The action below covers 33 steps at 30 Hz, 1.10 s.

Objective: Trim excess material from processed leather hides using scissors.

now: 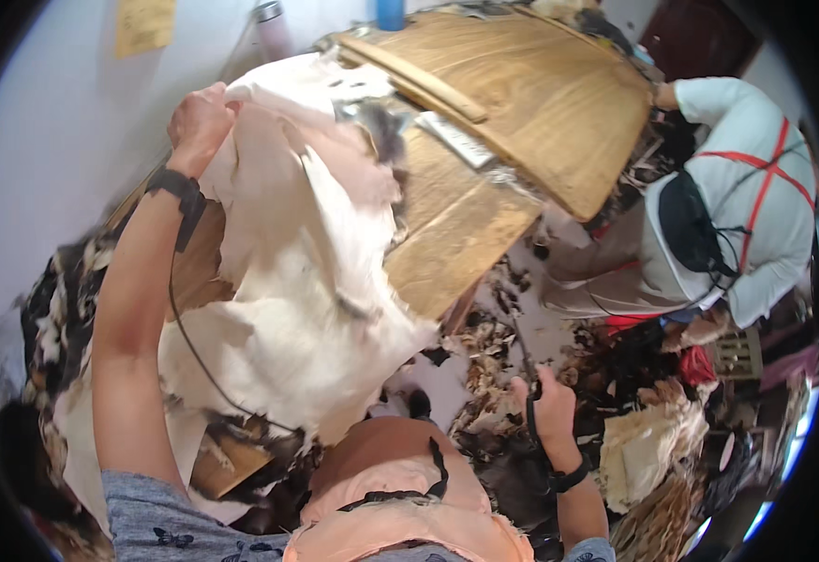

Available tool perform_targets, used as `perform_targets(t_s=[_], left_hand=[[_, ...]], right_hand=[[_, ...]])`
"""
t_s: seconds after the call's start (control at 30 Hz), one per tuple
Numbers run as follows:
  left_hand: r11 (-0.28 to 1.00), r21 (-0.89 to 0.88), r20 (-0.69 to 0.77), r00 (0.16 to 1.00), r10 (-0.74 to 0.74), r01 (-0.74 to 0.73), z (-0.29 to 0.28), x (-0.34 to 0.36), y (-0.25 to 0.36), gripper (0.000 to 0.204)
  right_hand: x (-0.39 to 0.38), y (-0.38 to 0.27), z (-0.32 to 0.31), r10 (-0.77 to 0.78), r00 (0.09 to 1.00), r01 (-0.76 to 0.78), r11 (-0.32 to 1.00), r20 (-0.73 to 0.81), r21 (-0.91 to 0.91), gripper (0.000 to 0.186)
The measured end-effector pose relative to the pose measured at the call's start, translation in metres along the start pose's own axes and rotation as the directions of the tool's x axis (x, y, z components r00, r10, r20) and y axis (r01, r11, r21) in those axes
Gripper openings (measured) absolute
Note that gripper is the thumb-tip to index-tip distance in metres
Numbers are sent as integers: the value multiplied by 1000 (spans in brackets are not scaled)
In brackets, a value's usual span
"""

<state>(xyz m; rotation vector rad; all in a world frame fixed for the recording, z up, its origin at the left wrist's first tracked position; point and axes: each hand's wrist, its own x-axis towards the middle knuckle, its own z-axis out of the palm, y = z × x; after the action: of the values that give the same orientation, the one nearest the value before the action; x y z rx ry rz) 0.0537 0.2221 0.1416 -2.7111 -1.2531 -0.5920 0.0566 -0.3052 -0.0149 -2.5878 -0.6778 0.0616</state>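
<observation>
Your left hand (201,126) is closed on the upper edge of a pale hide (288,347), while your right hand (552,412) is curled around a slim dark tool (527,365), perhaps scissors, though it is too blurred to be certain. The hide hangs from your left hand and spreads over the desk (470,234) toward your peach apron (391,468). Beyond, a wooden strip (419,80) lies on a broad board (541,84). To your right, a co-worker (709,206) in white bends among scraps (494,375).
</observation>
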Motion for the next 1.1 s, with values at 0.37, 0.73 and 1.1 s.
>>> perform_targets(t_s=[0.37,0.73,1.1], left_hand=[[792,-413,218,795,566,-451,-6,-195,-143,33],[865,-355,252,855,453,-354,-24,-291,-123,41],[967,-254,778,585,227,-38,-68,-334,-80,21]], right_hand=[[25,-68,24,-48,997,32,971,61,236,28],[68,-125,66,-351,922,383,888,-162,254,49],[100,-98,51,-332,938,345,923,-99,171,39]])
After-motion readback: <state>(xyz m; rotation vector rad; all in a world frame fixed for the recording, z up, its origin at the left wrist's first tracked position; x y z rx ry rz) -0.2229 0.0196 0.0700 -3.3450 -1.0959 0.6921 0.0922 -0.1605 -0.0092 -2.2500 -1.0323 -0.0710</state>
